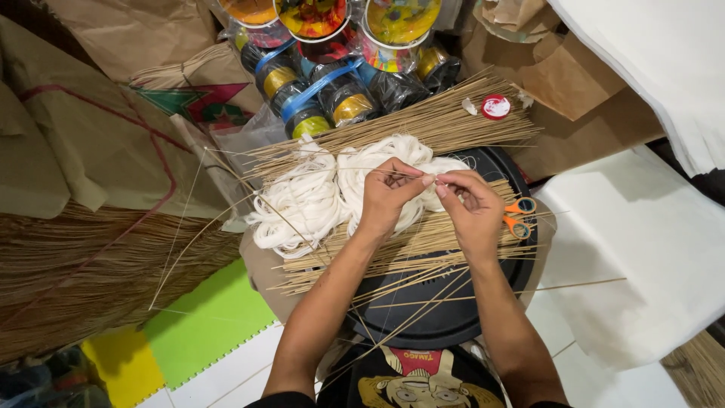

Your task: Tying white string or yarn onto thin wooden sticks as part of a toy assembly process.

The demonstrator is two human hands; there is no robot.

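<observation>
The round black tray (495,162) carries thin sticks (423,242), white string (325,193) at its left edge, and orange scissors (518,215) at its right edge.

— What was the person wearing?
— A black T-shirt with a cartoon print in yellow and red, below both wrists. Short black sleeves ended well above the elbows.
— Anything on the left hand (385,198) or right hand (474,210)?
— Both were ungloved, the forearms uncovered.
</observation>
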